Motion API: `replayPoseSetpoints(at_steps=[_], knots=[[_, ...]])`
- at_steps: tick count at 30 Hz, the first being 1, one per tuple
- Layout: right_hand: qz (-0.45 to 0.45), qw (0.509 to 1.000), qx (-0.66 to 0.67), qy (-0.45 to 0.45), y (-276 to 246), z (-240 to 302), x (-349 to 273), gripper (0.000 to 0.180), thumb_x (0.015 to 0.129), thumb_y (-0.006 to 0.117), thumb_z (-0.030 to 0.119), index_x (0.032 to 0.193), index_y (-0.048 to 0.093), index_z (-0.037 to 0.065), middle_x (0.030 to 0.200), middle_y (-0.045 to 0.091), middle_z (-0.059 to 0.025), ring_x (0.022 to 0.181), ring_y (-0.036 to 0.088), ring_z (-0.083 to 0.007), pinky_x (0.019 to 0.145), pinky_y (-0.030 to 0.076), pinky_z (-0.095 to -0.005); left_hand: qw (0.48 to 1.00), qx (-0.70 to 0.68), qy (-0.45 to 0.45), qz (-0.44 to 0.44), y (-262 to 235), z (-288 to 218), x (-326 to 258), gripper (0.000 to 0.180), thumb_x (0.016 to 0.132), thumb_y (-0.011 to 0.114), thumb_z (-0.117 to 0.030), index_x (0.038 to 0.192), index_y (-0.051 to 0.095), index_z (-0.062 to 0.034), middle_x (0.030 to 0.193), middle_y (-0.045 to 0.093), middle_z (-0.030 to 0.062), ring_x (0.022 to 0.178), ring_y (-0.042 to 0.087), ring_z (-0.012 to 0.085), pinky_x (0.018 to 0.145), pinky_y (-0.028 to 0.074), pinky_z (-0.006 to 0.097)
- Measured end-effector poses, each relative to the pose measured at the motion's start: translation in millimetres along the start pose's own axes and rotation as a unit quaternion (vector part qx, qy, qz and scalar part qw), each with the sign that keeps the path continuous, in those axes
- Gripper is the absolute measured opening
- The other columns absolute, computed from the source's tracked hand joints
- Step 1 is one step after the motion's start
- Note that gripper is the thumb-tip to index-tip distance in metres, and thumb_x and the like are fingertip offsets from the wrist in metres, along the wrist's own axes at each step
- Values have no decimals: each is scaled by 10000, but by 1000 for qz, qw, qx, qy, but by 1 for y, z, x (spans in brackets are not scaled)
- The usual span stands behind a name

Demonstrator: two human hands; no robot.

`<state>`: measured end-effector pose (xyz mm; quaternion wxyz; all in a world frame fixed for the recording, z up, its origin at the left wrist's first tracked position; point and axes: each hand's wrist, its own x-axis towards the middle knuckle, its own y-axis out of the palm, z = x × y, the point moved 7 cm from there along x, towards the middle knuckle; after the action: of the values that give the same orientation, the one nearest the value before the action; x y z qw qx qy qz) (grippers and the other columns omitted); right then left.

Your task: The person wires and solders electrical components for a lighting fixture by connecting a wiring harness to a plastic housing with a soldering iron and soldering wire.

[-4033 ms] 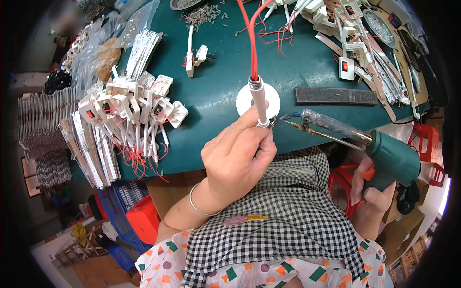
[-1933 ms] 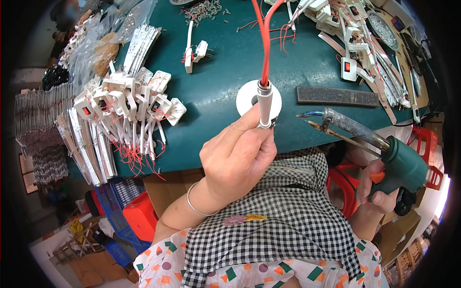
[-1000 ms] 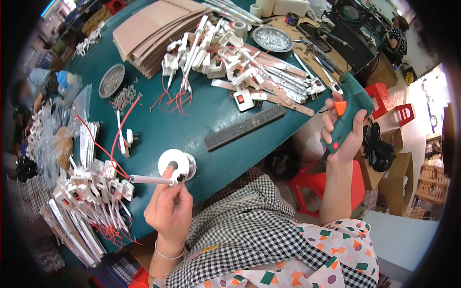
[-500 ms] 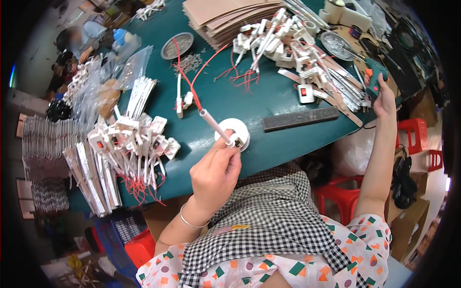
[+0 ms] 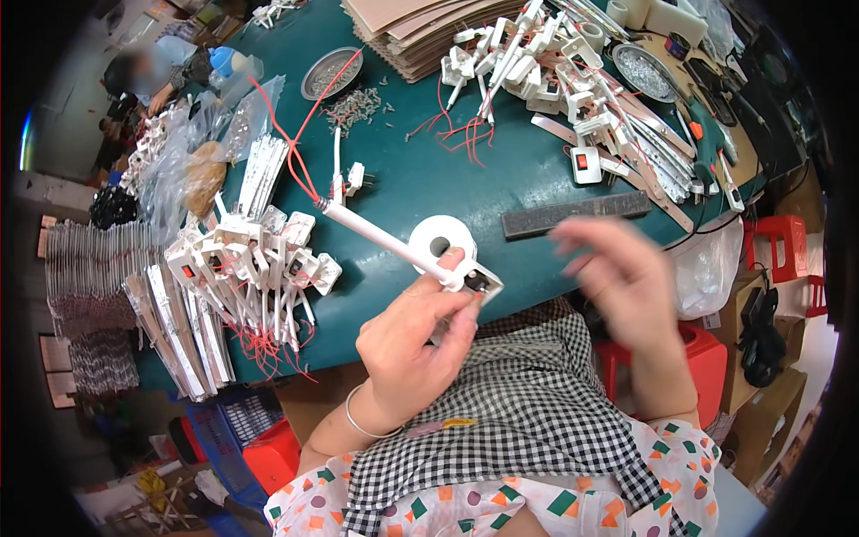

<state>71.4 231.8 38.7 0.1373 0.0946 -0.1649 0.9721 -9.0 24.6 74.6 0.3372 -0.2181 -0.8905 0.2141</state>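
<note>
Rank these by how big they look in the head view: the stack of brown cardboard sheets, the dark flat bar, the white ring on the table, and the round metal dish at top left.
1. Stack of brown cardboard sheets, partly cut off by the picture's edge.
2. Dark flat bar.
3. White ring and round metal dish: too alike to rank.

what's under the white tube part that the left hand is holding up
Below the white tube part in the left hand lie the green table and a white round disc with a centre hole. The tube crosses the disc's left edge; that strip is hidden.
</note>
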Motion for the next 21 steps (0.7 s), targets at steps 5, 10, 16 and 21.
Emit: replayPoseSetpoints(at_steps=[5, 10, 16, 21], knots=[[68, 957, 268, 93, 72, -7, -12, 300, 949, 565, -4, 1242, 574, -68, 1003, 700, -130, 828, 706, -152, 722, 588, -256, 996, -76, -17, 43, 10, -4, -1, 136, 760, 739, 46, 885, 690, 27, 1099, 675, 279, 892, 724, 263, 729, 570, 302], [32, 944, 302, 126, 75, -14, -16, 215, 947, 586, 14, 1137, 624, -77, 936, 713, -133, 797, 709, -160, 713, 598, -273, 996, -80, 2, 45, 12, -4, -5, 155, 759, 729, 55, 903, 686, 16, 1086, 677, 274, 898, 728, 298, 692, 589, 307], [-13, 936, 318, 151, 74, -18, -20, 190, 940, 606, 24, 1100, 640, -75, 909, 719, -140, 775, 712, -167, 693, 608, -283, 996, -59, 33, 51, 13, -5, -5, 165, 749, 721, 66, 893, 658, 15, 1089, 677, 268, 876, 725, 322, 701, 591, 320], [-2, 934, 320, 158, 74, -17, -20, 185, 944, 594, 14, 1099, 638, -78, 916, 718, -141, 783, 713, -175, 699, 607, -283, 995, -57, 52, 64, 14, -7, -6, 131, 780, 702, 51, 878, 625, 13, 1096, 673, 283, 856, 731, 291, 724, 565, 296]])
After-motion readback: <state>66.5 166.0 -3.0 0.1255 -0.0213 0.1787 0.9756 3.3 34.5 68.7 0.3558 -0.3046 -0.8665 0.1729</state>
